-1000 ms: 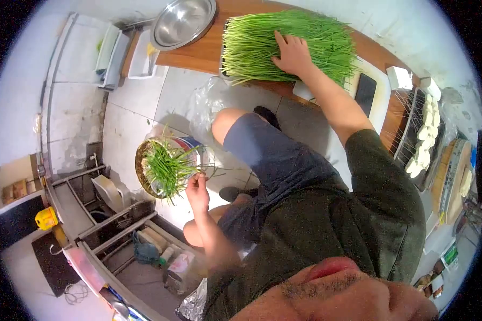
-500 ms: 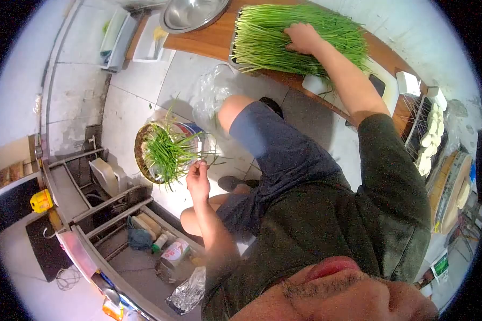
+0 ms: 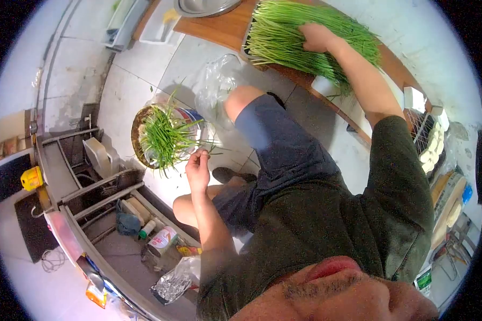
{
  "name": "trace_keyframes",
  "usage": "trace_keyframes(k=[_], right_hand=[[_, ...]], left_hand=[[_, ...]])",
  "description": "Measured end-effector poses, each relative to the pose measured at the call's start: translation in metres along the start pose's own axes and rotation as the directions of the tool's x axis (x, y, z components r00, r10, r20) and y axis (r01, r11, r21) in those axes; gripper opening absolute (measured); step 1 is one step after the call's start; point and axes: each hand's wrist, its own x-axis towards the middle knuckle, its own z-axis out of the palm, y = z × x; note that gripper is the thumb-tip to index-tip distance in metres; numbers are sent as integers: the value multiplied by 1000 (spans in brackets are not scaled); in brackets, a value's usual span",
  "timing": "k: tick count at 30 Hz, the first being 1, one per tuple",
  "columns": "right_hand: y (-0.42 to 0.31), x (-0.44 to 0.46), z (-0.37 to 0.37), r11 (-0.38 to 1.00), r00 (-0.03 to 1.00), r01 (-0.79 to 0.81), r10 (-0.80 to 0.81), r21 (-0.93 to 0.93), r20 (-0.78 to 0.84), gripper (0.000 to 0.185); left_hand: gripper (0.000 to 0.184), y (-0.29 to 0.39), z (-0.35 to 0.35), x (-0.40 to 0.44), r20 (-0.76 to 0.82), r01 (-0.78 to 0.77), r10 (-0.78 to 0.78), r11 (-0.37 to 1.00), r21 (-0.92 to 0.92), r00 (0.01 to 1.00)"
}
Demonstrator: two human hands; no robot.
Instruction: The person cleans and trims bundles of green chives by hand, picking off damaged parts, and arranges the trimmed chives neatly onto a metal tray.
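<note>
A thick heap of long green garlic chives point(image 3: 284, 40) fills a tray on the wooden table. My right hand point(image 3: 317, 37) is on top of it, its curled fingers closed around some stalks and partly hidden. Low to the left, a round bin point(image 3: 137, 142) holds a loose pile of cut or discarded greens point(image 3: 168, 136). My left hand point(image 3: 198, 166) is beside its near right edge, thumb and fingers pinched together. Thin green strands stick out beyond its fingertips.
A clear plastic bag point(image 3: 214, 88) hangs between the bin and my knee. On the wooden table point(image 3: 219, 35) stands a metal bowl point(image 3: 206, 5). A metal rack point(image 3: 110, 214) with bottles and foil lies at lower left. Pale dough-like pieces point(image 3: 432, 150) line the right side.
The whole view has shifted slightly, with the bin and left hand higher in the picture and the table further right. Both hands stay at nearly the same places.
</note>
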Motion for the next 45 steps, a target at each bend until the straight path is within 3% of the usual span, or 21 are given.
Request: trace_keyframes(k=[5,8,11,14,16,18,20,22,24,26,28,29,30,31,33,35,38,39,41,44,45], right_hand=[[-27,-29,-12,999,986,-49,52,22,-160,83],[-25,-15,1,998,977,-35,23,-57,-210,69],[-21,-1,4,1000,997,-24,24,-1,-72,66],[-14,-1,12,997,978,68,-57,48,-202,52],[-5,10,23,996,972,80,-71,31,-226,54],[12,26,36,993,968,108,-94,50,-233,55],[30,40,46,983,965,151,-123,104,-230,55],[20,19,18,969,969,126,-74,211,-238,47],[20,12,13,939,966,114,-29,324,-257,43],[31,18,21,891,955,128,8,436,-297,43],[29,9,7,876,960,142,-8,460,-280,42],[29,6,1,870,962,149,-18,470,-272,42],[31,7,0,835,972,137,-10,533,-236,43],[34,7,0,795,980,120,0,594,-198,44],[39,9,1,747,988,94,10,658,-152,45],[42,8,3,735,990,78,20,673,-136,45],[44,4,4,727,980,148,-18,670,-197,45],[44,3,5,655,977,192,-58,731,-205,46],[43,1,4,717,975,206,-91,666,-204,47],[39,-1,4,748,980,190,-105,636,-170,43],[36,-4,4,748,983,179,-102,639,-155,41]], left_hand=[[27,5,5,-1,12,5,-6,1000,16,1000],[27,13,7,-3,-7,26,-25,999,43,1000],[26,14,6,-3,-3,-3,3,999,36,1000],[25,19,4,-7,1,36,-36,999,-13,999],[24,26,5,-15,-19,-95,99,987,129,995],[24,27,4,-18,-31,-102,107,985,139,994],[23,25,2,-14,-39,8,-8,1000,11,999],[26,39,4,-13,-147,-6,0,999,-38,989],[16,79,17,-10,-265,-149,102,976,-162,959],[17,140,55,-12,-308,-319,226,899,-300,924],[21,175,103,8,-25,-237,260,830,-506,965],[25,183,134,28,179,-266,354,883,-386,918],[27,215,167,32,324,61,157,817,-573,933],[31,217,206,52,401,214,82,741,-637,912],[37,212,261,87,484,243,62,805,-541,873],[38,198,304,128,490,338,-28,757,-559,871],[36,204,325,141,420,246,41,757,-605,906],[37,206,331,146,399,211,78,749,-629,914],[39,206,341,155,355,146,142,727,-671,924],[36,210,350,174,435,302,45,655,-692,899],[37,217,351,174,417,371,-85,637,-675,905]])
